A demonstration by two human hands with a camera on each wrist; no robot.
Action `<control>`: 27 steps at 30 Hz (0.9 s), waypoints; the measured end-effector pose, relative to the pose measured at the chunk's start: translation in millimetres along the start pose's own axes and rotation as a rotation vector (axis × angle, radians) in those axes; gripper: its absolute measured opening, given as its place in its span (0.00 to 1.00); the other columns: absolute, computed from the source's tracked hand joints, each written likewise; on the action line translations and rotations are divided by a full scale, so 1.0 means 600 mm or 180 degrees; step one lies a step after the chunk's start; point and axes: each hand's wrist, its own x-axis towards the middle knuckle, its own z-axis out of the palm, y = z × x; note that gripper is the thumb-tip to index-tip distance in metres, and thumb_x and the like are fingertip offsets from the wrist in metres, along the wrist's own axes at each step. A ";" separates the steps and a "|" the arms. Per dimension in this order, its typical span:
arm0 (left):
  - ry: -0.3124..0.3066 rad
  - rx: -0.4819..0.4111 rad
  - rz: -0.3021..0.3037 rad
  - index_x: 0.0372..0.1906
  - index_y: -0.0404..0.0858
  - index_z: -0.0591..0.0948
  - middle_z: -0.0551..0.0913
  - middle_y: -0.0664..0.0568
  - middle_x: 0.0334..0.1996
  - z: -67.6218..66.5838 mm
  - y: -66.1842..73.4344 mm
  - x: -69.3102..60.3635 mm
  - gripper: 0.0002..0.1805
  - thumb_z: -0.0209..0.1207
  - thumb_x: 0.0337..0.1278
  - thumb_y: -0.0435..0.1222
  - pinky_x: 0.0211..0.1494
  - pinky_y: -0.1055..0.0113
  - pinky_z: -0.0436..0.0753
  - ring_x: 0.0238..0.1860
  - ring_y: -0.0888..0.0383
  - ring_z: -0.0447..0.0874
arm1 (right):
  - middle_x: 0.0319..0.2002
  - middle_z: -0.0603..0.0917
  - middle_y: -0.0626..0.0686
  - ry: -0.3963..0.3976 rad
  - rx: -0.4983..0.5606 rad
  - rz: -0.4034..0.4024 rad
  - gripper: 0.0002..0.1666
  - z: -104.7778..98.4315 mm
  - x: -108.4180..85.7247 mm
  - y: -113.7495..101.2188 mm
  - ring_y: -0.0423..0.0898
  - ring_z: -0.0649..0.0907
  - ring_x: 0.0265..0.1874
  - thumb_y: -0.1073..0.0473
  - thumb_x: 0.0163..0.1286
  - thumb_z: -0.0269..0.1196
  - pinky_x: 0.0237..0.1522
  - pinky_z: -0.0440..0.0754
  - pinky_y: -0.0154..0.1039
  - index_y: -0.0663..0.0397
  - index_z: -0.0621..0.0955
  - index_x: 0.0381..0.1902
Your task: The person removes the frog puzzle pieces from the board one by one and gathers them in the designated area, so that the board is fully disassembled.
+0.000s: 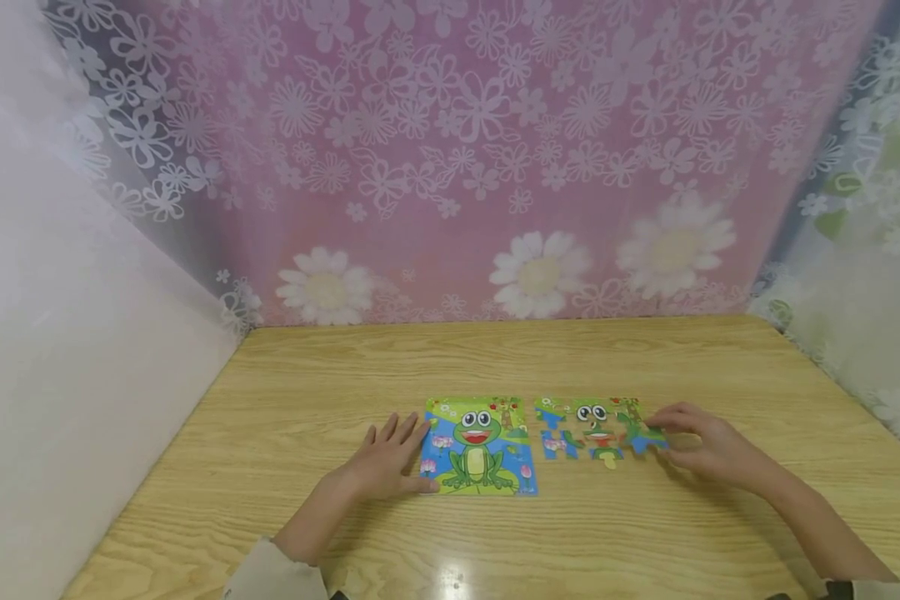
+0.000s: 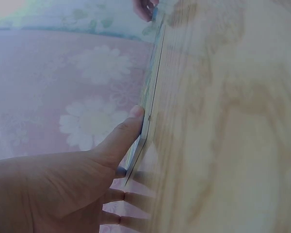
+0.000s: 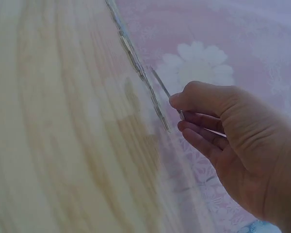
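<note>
A square frog picture board (image 1: 477,462) lies flat on the table. My left hand (image 1: 382,467) rests along its left side, fingers spread straight, with the thumb (image 2: 121,136) touching the edge near the lower left corner. Right of the board is a partly joined frog jigsaw puzzle (image 1: 595,414), with eyes, mouth and part of a tree showing. Between thumb and fingertips my right hand (image 1: 716,446) pinches a blue and green puzzle piece (image 1: 645,439) at the puzzle's right side. That held piece (image 3: 162,83) is tilted and seen edge-on in the right wrist view.
The wood-grain table (image 1: 450,533) runs back to a pink flowered curtain (image 1: 450,167). A pale wall-like sheet (image 1: 60,333) stands at the left, and a flowered light sheet (image 1: 870,275) at the right.
</note>
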 end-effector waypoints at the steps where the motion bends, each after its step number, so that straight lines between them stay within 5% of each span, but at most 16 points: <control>1: -0.0005 -0.0008 -0.0002 0.72 0.37 0.51 0.44 0.39 0.70 0.000 0.001 -0.001 0.49 0.55 0.53 0.60 0.63 0.38 0.40 0.68 0.36 0.35 | 0.46 0.76 0.53 -0.0014 -0.0010 0.0012 0.21 0.000 -0.001 0.002 0.46 0.78 0.40 0.63 0.53 0.70 0.36 0.79 0.42 0.58 0.81 0.46; 8: -0.0003 -0.0013 0.0008 0.72 0.37 0.51 0.44 0.38 0.70 -0.001 0.001 -0.001 0.49 0.54 0.53 0.60 0.62 0.38 0.40 0.68 0.35 0.35 | 0.47 0.76 0.51 -0.0093 0.0021 0.0039 0.21 0.004 -0.006 0.011 0.42 0.75 0.45 0.60 0.55 0.69 0.40 0.77 0.51 0.56 0.81 0.47; 16: 0.0003 0.0008 0.0009 0.72 0.37 0.51 0.44 0.38 0.70 0.000 -0.001 0.001 0.49 0.54 0.53 0.60 0.63 0.38 0.41 0.68 0.36 0.35 | 0.46 0.77 0.51 -0.0118 0.0076 -0.0115 0.20 0.008 -0.008 0.021 0.40 0.74 0.46 0.62 0.55 0.69 0.42 0.76 0.36 0.55 0.80 0.47; 27: -0.0016 -0.0058 -0.0021 0.71 0.37 0.51 0.44 0.38 0.70 -0.004 0.004 -0.002 0.48 0.56 0.53 0.58 0.63 0.39 0.40 0.68 0.36 0.35 | 0.47 0.76 0.50 -0.0240 0.0215 -0.0083 0.19 0.009 -0.009 0.024 0.36 0.73 0.48 0.61 0.58 0.66 0.45 0.73 0.30 0.55 0.80 0.49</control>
